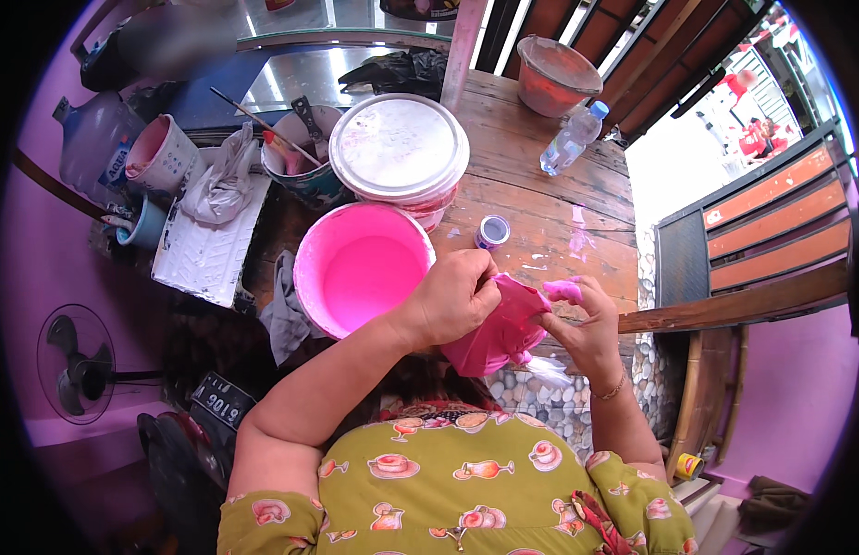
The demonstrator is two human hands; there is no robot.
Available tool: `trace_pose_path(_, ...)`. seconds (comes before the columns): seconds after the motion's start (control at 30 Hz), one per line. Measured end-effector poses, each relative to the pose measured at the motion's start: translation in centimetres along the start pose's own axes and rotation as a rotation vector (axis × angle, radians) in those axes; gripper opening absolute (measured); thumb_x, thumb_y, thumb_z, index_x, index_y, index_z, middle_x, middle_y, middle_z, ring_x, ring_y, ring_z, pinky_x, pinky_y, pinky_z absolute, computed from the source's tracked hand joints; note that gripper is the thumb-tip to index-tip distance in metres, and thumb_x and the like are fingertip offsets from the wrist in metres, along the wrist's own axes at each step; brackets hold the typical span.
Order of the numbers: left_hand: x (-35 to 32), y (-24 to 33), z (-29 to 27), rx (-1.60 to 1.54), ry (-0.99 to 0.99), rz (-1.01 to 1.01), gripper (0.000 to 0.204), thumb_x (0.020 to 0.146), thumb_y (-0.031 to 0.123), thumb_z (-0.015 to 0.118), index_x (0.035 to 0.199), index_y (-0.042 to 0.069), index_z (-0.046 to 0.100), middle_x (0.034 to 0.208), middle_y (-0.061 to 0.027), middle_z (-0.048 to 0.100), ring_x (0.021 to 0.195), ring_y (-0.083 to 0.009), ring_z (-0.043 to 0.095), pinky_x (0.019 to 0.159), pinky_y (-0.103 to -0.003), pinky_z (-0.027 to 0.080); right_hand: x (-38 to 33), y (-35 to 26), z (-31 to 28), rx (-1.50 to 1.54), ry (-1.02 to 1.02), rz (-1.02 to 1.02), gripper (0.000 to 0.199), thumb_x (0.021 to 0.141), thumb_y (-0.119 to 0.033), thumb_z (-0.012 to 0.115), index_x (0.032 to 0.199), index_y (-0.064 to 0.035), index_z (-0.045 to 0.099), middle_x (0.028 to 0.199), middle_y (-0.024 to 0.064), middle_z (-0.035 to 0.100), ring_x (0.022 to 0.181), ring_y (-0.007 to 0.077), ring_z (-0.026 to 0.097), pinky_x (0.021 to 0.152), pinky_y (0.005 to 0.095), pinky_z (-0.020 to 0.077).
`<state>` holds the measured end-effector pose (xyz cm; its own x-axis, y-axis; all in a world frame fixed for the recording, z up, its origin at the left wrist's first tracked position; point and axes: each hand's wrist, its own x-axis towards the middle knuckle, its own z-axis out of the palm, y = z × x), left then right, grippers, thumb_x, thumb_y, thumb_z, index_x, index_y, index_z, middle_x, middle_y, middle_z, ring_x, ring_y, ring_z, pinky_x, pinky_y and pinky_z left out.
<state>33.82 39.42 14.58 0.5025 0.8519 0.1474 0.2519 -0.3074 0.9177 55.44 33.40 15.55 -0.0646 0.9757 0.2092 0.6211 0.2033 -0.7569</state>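
A limp, glossy pink bag [494, 338] hangs between my two hands above the table's near edge. Its top rim is pinched by my left hand [455, 298], which is closed with the knuckles up. My right hand [585, 328] grips the other side between thumb and fingers. A lilac, crumpled bit [562, 291] sits at the right fingertips; I cannot tell whether it is part of the bag. Left of my left hand stands a white-rimmed bucket of bright pink paint [369, 277]. Just beyond my hands is a small open tin [492, 231] with greyish contents.
Behind the paint bucket stands a lidded white tub [399, 146]. A pail with brushes [304, 153] is beside it. Farther right are a water bottle [574, 141] and a reddish basin [557, 76]. A grey rag [286, 310] hangs at the wooden table's [503, 139] left edge.
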Motion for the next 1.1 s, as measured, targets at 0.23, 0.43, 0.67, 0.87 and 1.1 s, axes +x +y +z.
trace_pose_path(0.23,0.0,-0.4,0.3,-0.013,-0.002,0.010,0.015,0.079,0.009,0.055,0.080,-0.005,0.053,0.078,-0.0210,0.057,0.071,-0.0327,0.057,0.065,-0.039,0.046,-1.0,0.3,1.5,0.100,0.120,-0.013,0.024,0.064,-0.004,0.075,0.087,-0.0059,0.069,0.090,0.0080,0.057,0.087,0.0207,0.053,0.077,0.0311,0.0427)
trace_pose_path(0.43,-0.2,0.2,0.2,-0.045,-0.034,-0.067,0.015,0.080,0.010,0.054,0.081,-0.005,0.053,0.077,-0.0210,0.057,0.070,-0.0317,0.057,0.064,-0.039,0.045,-0.6,0.7,1.3,0.152,0.094,0.003,0.027,0.066,-0.006,0.075,0.092,-0.0042,0.067,0.094,0.0089,0.056,0.091,0.0222,0.053,0.080,0.0316,0.0425)
trace_pose_path(0.67,-0.2,-0.6,1.1,-0.022,0.123,-0.115,0.013,0.081,0.009,0.052,0.082,-0.003,0.053,0.076,-0.0179,0.057,0.070,-0.0279,0.057,0.066,-0.037,0.045,1.5,-4.6,-1.2,-0.174,-0.005,-0.172,0.053,0.066,-0.002,0.065,0.118,-0.0075,0.057,0.103,0.0115,0.053,0.098,0.0284,0.052,0.086,0.0350,0.0413)
trace_pose_path(0.87,-1.1,-1.2,3.0,0.093,0.315,0.047,0.011,0.080,0.006,0.051,0.078,-0.003,0.046,0.076,-0.0208,0.051,0.074,-0.0376,0.051,0.069,-0.045,0.042,7.1,-10.7,-1.4,-0.680,-0.160,-0.544,0.048,0.063,0.004,0.056,0.110,-0.0076,0.060,0.096,0.0110,0.051,0.086,0.0283,0.051,0.077,0.0372,0.0425)
trace_pose_path(1.1,-1.3,-2.5,4.3,0.126,0.263,0.070,0.010,0.081,0.004,0.052,0.086,-0.005,0.052,0.082,-0.0203,0.056,0.078,-0.0361,0.056,0.069,-0.046,0.042,12.7,-16.0,4.9,-0.800,-0.728,-0.553,0.024,0.078,-0.020,0.050,0.085,-0.0019,0.064,0.084,0.0163,0.053,0.085,0.0302,0.053,0.076,0.0401,0.0428)
